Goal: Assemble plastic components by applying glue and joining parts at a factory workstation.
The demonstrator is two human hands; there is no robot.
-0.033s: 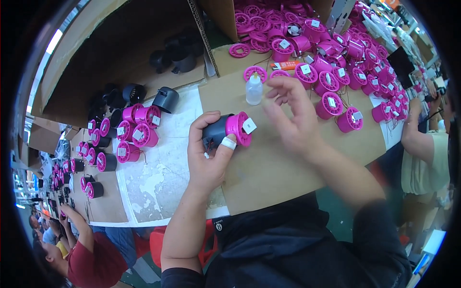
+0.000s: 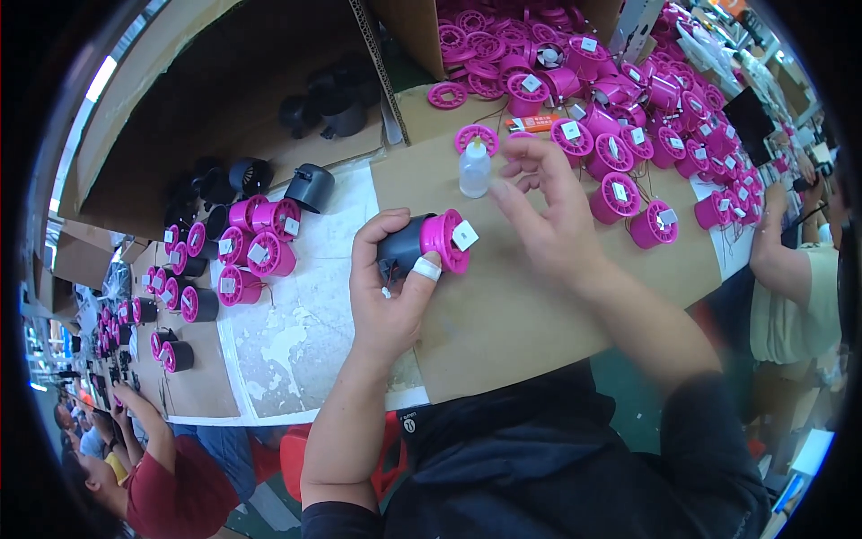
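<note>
My left hand (image 2: pixel 386 292), with white tape round its thumb, is wrapped around a black cylindrical housing (image 2: pixel 400 242). A pink slotted, spool-like part (image 2: pixel 436 235) sticks out of the housing's right end, partly seated in it. A square white label (image 2: pixel 464 235) stands on the pink part's face, and the thumb presses near the joint. Just right of a small translucent squeeze bottle (image 2: pixel 474 172) is my right hand (image 2: pixel 549 207), fingers apart and slightly bent, holding nothing. The bottle stands upright; whether the thumb touches it I cannot tell.
Pink parts with wires (image 2: pixel 615 198) are heaped at the back right. Joined pink-and-black pieces (image 2: pixel 199 304) stand at the left. A cardboard box (image 2: pixel 269 166) holds black housings. An orange packet (image 2: pixel 532 123) lies behind the bottle. Other people work at both sides.
My right hand has shifted slightly, its thumb nearer the bottle. The left hand and the pieces in it stay practically in place.
</note>
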